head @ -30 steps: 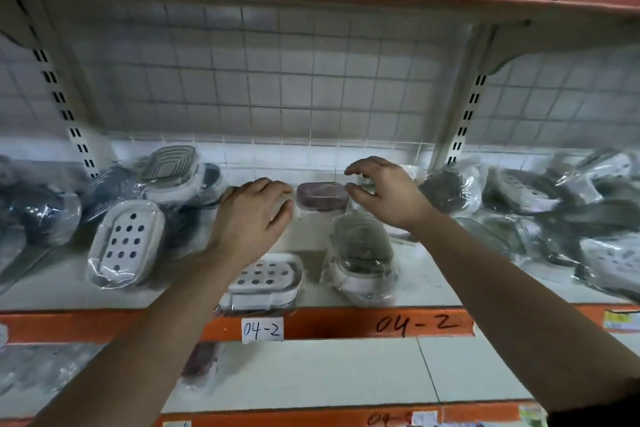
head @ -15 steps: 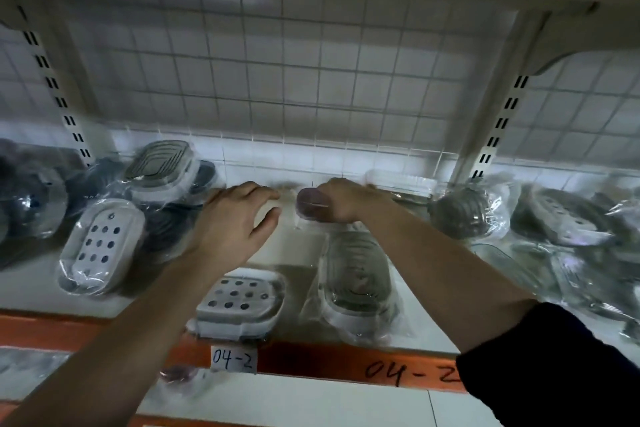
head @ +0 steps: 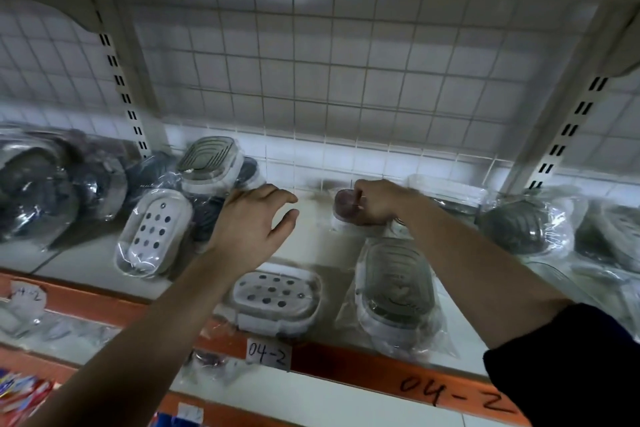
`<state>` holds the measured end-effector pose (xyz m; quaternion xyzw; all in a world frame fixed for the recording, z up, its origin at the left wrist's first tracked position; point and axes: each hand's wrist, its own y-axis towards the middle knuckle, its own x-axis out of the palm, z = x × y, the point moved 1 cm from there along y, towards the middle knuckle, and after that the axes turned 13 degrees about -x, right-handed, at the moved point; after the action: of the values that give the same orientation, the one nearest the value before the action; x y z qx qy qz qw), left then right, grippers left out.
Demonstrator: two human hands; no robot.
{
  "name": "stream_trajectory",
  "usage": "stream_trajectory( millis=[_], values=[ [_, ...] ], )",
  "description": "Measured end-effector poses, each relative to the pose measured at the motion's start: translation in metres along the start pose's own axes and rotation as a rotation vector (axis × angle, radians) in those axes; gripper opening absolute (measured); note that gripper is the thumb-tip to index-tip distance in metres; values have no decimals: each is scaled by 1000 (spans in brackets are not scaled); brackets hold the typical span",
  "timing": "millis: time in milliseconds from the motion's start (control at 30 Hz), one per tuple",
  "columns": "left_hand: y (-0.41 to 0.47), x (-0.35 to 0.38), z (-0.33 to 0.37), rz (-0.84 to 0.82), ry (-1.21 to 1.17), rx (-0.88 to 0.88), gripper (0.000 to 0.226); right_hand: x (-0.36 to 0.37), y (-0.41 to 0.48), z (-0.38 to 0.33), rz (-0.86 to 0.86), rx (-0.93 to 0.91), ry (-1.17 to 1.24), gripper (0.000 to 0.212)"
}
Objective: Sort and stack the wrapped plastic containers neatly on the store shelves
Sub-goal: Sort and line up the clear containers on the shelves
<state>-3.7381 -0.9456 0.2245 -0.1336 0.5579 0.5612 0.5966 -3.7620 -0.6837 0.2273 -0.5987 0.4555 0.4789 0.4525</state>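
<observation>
At the back of the white shelf (head: 308, 239), my right hand (head: 375, 201) grips a wrapped container with a dark reddish lid (head: 343, 206). My left hand (head: 252, 225) hovers over the shelf to its left, fingers loosely spread, holding nothing. A wrapped white container with a holed lid (head: 275, 295) lies at the front edge below my left wrist. Beside it lies a wrapped container with a grey ribbed lid (head: 396, 291). Another holed white container (head: 154, 232) leans at the left, under a grey-lidded one (head: 207, 163).
Dark wrapped containers are piled at the far left (head: 38, 187) and far right (head: 523, 225). An orange shelf lip (head: 346, 360) carries "04-2" labels. A wire grid back panel (head: 329, 80) and slotted uprights (head: 571, 125) bound the bay. A lower shelf shows beneath.
My right hand reached to the back of the shelf and closed on the reddish-lidded container. My left hand stayed hovering, and my head moved closer and lower.
</observation>
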Motion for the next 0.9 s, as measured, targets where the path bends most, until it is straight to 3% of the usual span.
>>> stream_trajectory(
  millis=[100,300,433,667,733,833,900],
  values=[
    [-4,-1,-2,4,-14,15,43,0,1,0,-10,31,-3,34],
    [-14,-5,-7,7,-67,69,40,1,1,-3,99,40,37,63],
    [-24,-7,-13,-55,-134,141,38,-8,2,-8,239,18,204,62],
    [-36,-11,-23,-241,-248,239,34,-19,-11,-31,297,-13,223,60],
    [-43,-19,-24,-369,-261,267,46,-22,-22,-39,322,-13,221,60],
    [-53,-25,-26,-630,-95,275,84,-26,-41,-53,376,10,220,61],
    [-56,-23,-27,-688,6,319,91,-29,-55,-62,420,33,219,62]
  ],
)
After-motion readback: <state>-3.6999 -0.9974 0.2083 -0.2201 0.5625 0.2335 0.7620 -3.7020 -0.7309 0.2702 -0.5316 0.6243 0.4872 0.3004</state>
